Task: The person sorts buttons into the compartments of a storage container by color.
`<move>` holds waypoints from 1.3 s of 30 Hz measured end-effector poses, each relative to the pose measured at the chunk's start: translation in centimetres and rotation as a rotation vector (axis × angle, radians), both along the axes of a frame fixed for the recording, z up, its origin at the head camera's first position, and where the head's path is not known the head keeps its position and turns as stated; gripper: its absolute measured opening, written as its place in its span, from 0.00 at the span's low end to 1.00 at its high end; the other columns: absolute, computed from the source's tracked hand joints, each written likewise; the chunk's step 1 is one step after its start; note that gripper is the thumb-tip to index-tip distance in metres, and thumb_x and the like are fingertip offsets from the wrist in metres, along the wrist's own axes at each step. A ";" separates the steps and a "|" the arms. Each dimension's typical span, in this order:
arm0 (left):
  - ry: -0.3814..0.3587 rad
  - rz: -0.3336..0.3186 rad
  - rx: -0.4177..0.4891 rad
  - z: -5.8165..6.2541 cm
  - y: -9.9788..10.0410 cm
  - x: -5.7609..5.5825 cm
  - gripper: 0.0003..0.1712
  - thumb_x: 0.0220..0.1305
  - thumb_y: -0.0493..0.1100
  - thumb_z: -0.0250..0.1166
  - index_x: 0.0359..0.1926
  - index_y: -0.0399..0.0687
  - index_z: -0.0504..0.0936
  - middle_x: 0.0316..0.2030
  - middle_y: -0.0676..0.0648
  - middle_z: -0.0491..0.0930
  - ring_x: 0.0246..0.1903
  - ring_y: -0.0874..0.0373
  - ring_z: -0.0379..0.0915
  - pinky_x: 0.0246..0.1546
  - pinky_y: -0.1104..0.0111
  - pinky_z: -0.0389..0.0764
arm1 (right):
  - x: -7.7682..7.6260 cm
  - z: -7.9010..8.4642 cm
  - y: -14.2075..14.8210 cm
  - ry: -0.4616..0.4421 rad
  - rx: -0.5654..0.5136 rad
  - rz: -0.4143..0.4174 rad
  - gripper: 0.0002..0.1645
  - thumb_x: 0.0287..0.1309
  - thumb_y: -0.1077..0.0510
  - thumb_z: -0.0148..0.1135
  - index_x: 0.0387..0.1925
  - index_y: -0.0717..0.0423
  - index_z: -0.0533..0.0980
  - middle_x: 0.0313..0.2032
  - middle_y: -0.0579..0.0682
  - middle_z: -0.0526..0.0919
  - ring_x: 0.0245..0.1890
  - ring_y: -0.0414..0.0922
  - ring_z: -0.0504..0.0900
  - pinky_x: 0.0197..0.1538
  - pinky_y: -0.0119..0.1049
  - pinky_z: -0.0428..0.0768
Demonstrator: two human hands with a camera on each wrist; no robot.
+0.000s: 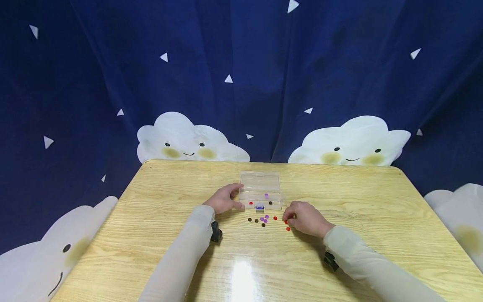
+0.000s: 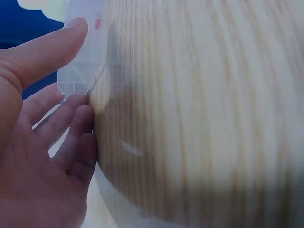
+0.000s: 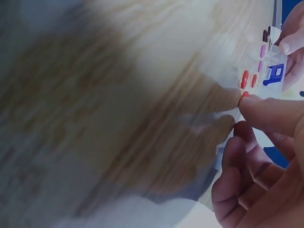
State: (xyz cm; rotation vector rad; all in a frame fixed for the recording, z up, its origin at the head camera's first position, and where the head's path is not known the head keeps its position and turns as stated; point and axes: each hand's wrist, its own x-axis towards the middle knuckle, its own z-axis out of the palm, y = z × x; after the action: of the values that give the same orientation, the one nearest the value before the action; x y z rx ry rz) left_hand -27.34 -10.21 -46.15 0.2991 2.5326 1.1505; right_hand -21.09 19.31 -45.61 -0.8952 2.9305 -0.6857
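My left hand [image 1: 224, 199] grips the left end of a clear plastic box [image 1: 277, 205], thumb at the front corner and fingers behind. In the left wrist view the fingertips curl at the end wall of the box [image 2: 78, 71]. The hinged lid [image 1: 260, 181] lies back, and a blue latch [image 1: 259, 208] shows at the front. Inside sit a red button [image 1: 250, 203], a black button [image 1: 270, 203] and a purple button [image 1: 266, 195]. My right hand [image 1: 307, 219] pinches low over the table at a red button [image 3: 245, 94], its thumb tip against it; the index fingertip is hidden.
In front of the box lie loose buttons: several purple ones [image 1: 266, 221], black ones [image 1: 256, 221] and red ones [image 1: 275, 218], another red button [image 1: 288, 229] being nearest me. The wooden table [image 1: 151, 235] ends at a dark blue curtain [image 1: 256, 63] with clouds.
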 end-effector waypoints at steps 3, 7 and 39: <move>-0.002 0.000 0.000 -0.1 -0.1 0.0 0.45 0.55 0.45 0.76 0.72 0.55 0.67 0.64 0.46 0.73 0.61 0.50 0.69 0.65 0.54 0.71 | 0.0 -0.1 -0.1 -0.014 0.009 -0.028 0.10 0.50 0.68 0.67 0.26 0.48 0.84 0.29 0.41 0.81 0.29 0.36 0.75 0.35 0.32 0.75; 0.002 -0.004 -0.001 -0.1 -0.1 -0.1 0.45 0.56 0.45 0.76 0.73 0.55 0.66 0.63 0.47 0.73 0.61 0.50 0.68 0.64 0.54 0.71 | 0.0 -0.2 -0.2 -0.020 0.008 -0.057 0.11 0.50 0.68 0.68 0.24 0.47 0.83 0.27 0.40 0.80 0.28 0.34 0.73 0.35 0.33 0.74; -0.008 0.005 -0.008 0.0 -0.1 0.0 0.45 0.55 0.46 0.76 0.72 0.57 0.67 0.63 0.47 0.73 0.60 0.51 0.69 0.64 0.55 0.71 | 0.6 0.0 0.1 -0.037 0.016 -0.086 0.12 0.53 0.67 0.67 0.23 0.46 0.83 0.27 0.40 0.80 0.29 0.35 0.73 0.36 0.35 0.75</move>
State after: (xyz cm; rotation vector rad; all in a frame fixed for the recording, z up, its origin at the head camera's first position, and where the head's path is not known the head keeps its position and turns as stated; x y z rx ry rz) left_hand -27.30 -10.29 -46.16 0.2863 2.5322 1.1407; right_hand -20.46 19.41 -45.64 -0.7505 2.9522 -0.6733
